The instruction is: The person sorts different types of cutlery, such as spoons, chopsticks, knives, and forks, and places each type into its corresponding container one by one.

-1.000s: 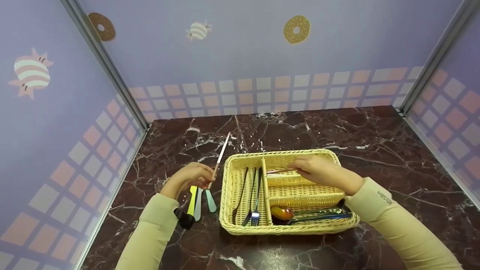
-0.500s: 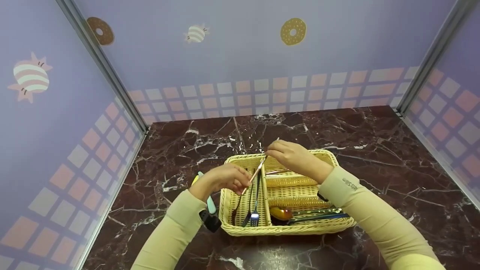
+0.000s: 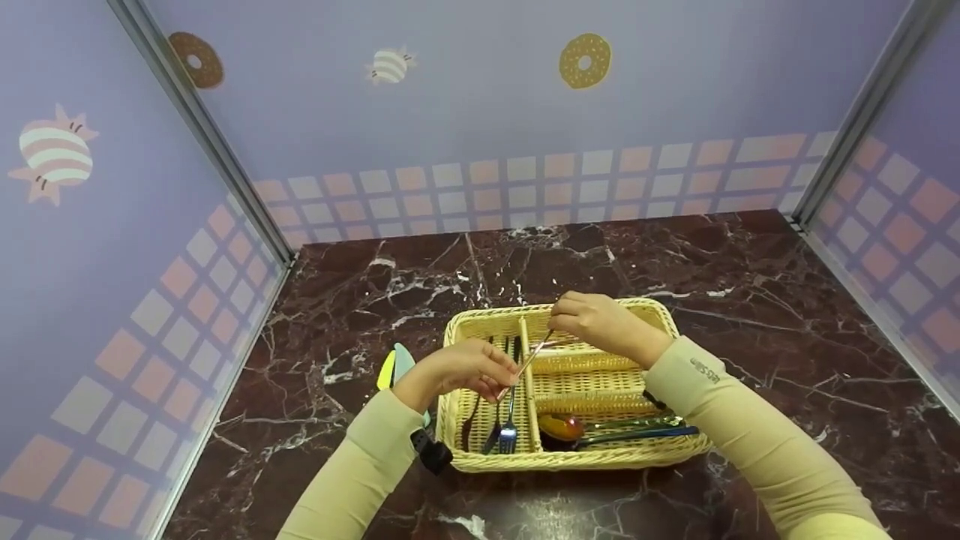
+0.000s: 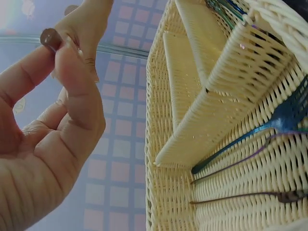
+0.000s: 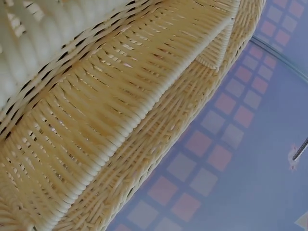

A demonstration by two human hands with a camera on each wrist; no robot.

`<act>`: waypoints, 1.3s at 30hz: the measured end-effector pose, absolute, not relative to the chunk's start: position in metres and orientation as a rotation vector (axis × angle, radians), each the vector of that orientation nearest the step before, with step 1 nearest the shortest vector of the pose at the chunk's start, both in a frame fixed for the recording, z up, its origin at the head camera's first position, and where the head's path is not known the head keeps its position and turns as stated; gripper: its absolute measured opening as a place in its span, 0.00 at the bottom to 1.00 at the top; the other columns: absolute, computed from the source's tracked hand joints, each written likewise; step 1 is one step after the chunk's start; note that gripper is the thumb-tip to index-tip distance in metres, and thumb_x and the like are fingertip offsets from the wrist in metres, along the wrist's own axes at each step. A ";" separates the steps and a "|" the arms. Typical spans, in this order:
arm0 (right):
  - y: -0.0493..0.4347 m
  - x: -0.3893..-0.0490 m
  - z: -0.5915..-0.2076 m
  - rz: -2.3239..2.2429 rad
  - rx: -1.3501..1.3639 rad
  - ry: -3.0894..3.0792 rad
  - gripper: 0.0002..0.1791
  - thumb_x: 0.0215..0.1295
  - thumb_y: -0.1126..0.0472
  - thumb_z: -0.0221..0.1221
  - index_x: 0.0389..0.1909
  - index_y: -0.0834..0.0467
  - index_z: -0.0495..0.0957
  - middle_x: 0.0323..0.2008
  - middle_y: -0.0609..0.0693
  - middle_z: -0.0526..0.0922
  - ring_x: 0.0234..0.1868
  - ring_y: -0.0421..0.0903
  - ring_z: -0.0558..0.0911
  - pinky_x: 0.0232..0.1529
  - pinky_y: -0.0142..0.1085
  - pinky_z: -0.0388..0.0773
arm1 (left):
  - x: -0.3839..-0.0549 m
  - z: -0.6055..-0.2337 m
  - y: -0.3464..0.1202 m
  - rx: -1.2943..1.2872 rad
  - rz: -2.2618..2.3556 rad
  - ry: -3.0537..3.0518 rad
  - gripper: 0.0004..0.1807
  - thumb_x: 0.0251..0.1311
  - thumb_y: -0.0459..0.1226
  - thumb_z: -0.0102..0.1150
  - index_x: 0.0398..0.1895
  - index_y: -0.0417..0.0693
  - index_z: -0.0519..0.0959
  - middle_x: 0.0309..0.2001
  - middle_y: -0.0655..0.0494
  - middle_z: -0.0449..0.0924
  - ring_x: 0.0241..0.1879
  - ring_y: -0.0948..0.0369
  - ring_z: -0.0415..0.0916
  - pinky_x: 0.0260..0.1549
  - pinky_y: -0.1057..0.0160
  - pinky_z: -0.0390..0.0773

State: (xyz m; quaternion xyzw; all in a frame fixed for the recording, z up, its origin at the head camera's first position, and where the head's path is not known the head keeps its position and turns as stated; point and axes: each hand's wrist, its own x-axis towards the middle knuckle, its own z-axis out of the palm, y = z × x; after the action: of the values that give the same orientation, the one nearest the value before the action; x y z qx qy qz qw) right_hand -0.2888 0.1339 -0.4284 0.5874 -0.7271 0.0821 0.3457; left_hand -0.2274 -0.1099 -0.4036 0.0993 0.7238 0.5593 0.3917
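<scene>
In the head view, a slim, shiny rose-toned table knife (image 3: 535,355) slants over the woven basket (image 3: 585,459). My left hand (image 3: 472,367) pinches its near end between thumb and finger. At its far end are the pinching fingertips of my right hand (image 3: 604,324). The left wrist view shows the round end of the knife's handle (image 4: 50,39) between the left fingers. Several forks (image 3: 508,435) lie in the basket's left compartment. An amber-coloured spoon (image 3: 561,426) is in the front right one. The right wrist view shows no fingers.
Left of the basket lie flat yellow cutlery (image 3: 386,370) and mint cutlery (image 3: 403,361), partly behind the left arm. Woven dividers (image 3: 600,364) split the basket's right side. Patterned walls (image 3: 480,90) surround the dark marbled tabletop (image 3: 337,300).
My left hand has carried the knife rightward from beside the basket to over it. The right hand has left the back compartment and taken the knife's far end. Both have since shifted slightly right.
</scene>
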 end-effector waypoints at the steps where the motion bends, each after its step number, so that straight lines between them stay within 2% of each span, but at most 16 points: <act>1: 0.135 -0.290 -0.429 0.211 1.517 -1.902 0.07 0.46 0.68 0.63 0.29 0.58 0.80 0.30 0.47 0.80 0.32 0.43 0.78 0.35 0.28 0.77 | -0.228 -0.405 -0.111 0.257 1.425 1.859 0.10 0.56 0.33 0.56 0.39 0.36 0.78 0.21 0.56 0.75 0.19 0.65 0.72 0.25 0.67 0.79; 5: 0.142 -0.299 -0.432 0.267 1.435 -2.075 0.05 0.46 0.66 0.65 0.27 0.58 0.80 0.28 0.48 0.80 0.31 0.44 0.78 0.33 0.30 0.78 | -0.231 -0.409 -0.124 0.198 1.541 1.947 0.19 0.60 0.37 0.53 0.48 0.29 0.73 0.23 0.54 0.75 0.21 0.64 0.75 0.28 0.66 0.79; 10: 0.158 -0.312 -0.436 0.346 1.181 -2.646 0.03 0.49 0.66 0.65 0.27 0.59 0.82 0.28 0.51 0.82 0.30 0.49 0.81 0.34 0.41 0.79 | -0.234 -0.423 -0.159 0.023 1.750 2.002 0.18 0.63 0.39 0.50 0.48 0.32 0.73 0.24 0.55 0.75 0.22 0.64 0.75 0.27 0.66 0.79; 15: 0.166 -0.324 -0.439 0.157 0.992 -3.044 0.06 0.44 0.70 0.66 0.25 0.59 0.83 0.26 0.51 0.84 0.29 0.51 0.81 0.34 0.44 0.78 | -0.228 -0.447 -0.200 -0.049 1.809 1.960 0.20 0.67 0.39 0.43 0.52 0.29 0.68 0.27 0.55 0.76 0.25 0.64 0.76 0.28 0.66 0.79; 20: 0.165 -0.329 -0.446 -0.018 0.991 -3.140 0.05 0.42 0.72 0.66 0.21 0.61 0.81 0.22 0.52 0.81 0.25 0.50 0.79 0.29 0.42 0.78 | -0.220 -0.466 -0.227 -0.126 1.802 1.947 0.20 0.68 0.41 0.43 0.52 0.31 0.68 0.28 0.55 0.76 0.25 0.65 0.77 0.28 0.67 0.79; 24: 0.163 -0.327 -0.451 -0.097 0.958 -3.194 0.06 0.40 0.75 0.65 0.19 0.63 0.80 0.21 0.54 0.81 0.23 0.51 0.79 0.27 0.42 0.78 | -0.215 -0.472 -0.239 -0.146 1.767 1.961 0.23 0.68 0.40 0.42 0.56 0.28 0.64 0.29 0.54 0.76 0.25 0.66 0.77 0.29 0.68 0.79; 29: 0.162 -0.326 -0.465 -0.144 1.006 -3.098 0.07 0.45 0.75 0.57 0.14 0.63 0.74 0.18 0.58 0.79 0.20 0.53 0.78 0.23 0.44 0.77 | -0.212 -0.474 -0.249 -0.172 1.752 2.003 0.26 0.67 0.39 0.43 0.58 0.24 0.60 0.31 0.52 0.76 0.25 0.66 0.76 0.28 0.69 0.79; 33: 0.163 -0.328 -0.478 -0.264 1.081 -2.973 0.08 0.51 0.73 0.54 0.17 0.62 0.70 0.18 0.58 0.76 0.21 0.53 0.77 0.22 0.45 0.77 | -0.213 -0.475 -0.254 -0.182 1.773 2.001 0.26 0.66 0.38 0.45 0.58 0.23 0.59 0.32 0.52 0.76 0.26 0.66 0.77 0.29 0.68 0.79; 36: 0.162 -0.334 -0.490 -0.356 1.078 -2.925 0.07 0.52 0.72 0.54 0.18 0.62 0.70 0.18 0.58 0.77 0.22 0.54 0.78 0.21 0.45 0.77 | -0.213 -0.477 -0.256 -0.208 1.810 1.991 0.24 0.66 0.37 0.45 0.57 0.24 0.61 0.30 0.53 0.76 0.26 0.66 0.77 0.29 0.69 0.79; 39: 0.164 -0.353 -0.518 -0.458 1.061 -2.928 0.07 0.54 0.71 0.54 0.19 0.62 0.74 0.21 0.59 0.79 0.23 0.55 0.80 0.21 0.47 0.78 | -0.214 -0.480 -0.257 -0.234 1.839 1.987 0.22 0.66 0.36 0.46 0.55 0.25 0.63 0.28 0.55 0.75 0.25 0.66 0.77 0.28 0.70 0.79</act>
State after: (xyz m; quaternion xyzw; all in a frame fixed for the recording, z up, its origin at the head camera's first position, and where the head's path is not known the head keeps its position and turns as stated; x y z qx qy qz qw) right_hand -0.3534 0.1643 -0.5179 0.3370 -0.9302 -0.1455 -0.0033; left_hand -0.2137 -0.2569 -0.4795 -0.0840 0.7149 0.6615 0.2104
